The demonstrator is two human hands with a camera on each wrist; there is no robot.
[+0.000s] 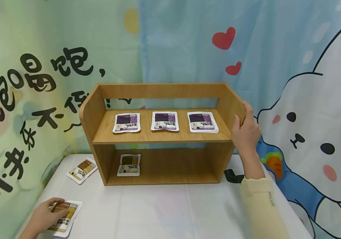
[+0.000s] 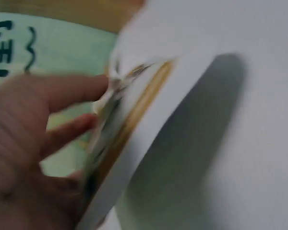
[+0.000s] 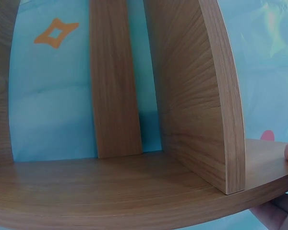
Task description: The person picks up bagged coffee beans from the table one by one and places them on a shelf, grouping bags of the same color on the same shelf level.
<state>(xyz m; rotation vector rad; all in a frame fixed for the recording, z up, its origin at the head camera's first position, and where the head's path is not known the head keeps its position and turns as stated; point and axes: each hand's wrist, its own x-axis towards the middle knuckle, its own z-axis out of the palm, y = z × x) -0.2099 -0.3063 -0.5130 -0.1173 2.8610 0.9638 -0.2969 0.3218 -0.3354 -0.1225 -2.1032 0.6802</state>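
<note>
My left hand (image 1: 46, 215) grips a flat pouch with a brown and gold label (image 1: 65, 219) at the table's lower left. In the left wrist view this pouch (image 2: 129, 129) is tilted on edge, its shadow falling on the white cloth, with the thumb and fingers (image 2: 77, 93) at its side. My right hand (image 1: 246, 129) holds the right side panel of a two-tier wooden shelf (image 1: 161, 142). In the right wrist view, fingers (image 3: 273, 214) wrap the panel's edge at far right. One brown-label pouch (image 1: 129, 165) leans upright on the lower tier, at its left.
Three purple-label pouches, left (image 1: 126, 122), middle (image 1: 165, 121) and right (image 1: 202, 122), lie in a row on the upper tier. Another brown-label pouch (image 1: 82, 170) lies on the white table (image 1: 158, 212) left of the shelf. Printed curtains (image 1: 182, 39) hang close behind.
</note>
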